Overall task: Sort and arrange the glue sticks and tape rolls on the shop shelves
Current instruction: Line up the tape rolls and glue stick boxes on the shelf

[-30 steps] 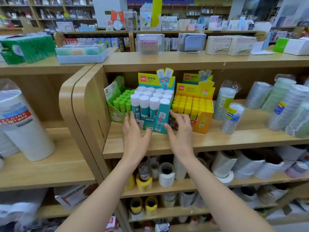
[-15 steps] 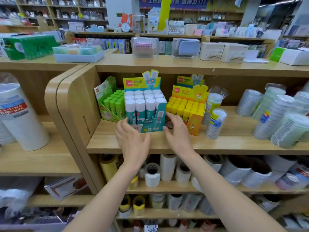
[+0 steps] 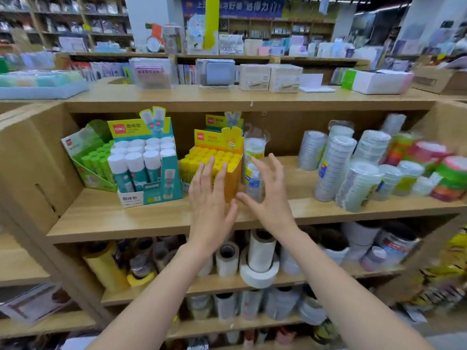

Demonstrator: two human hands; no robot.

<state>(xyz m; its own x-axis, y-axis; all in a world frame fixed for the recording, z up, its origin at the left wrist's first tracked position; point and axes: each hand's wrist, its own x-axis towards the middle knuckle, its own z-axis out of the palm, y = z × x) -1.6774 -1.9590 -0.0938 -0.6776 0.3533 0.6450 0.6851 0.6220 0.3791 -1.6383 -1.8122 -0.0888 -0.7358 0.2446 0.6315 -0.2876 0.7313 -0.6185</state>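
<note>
On the shelf [image 3: 126,215], teal box [image 3: 154,193] of glue sticks [image 3: 135,170], yellow box [image 3: 232,178] likewise; left hand [image 3: 211,200], right hand [image 3: 271,198] wide, empty.

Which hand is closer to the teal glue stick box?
Left. The left hand hovers just right of the teal box, in front of the yellow box; the right hand is farther right, by the wrapped tape stack.

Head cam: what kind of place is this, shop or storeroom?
Most likely a stationery shop. The wooden shelf holds branded display boxes of glue sticks and wrapped stacks of tape rolls, and more stocked aisles stand behind.
</note>
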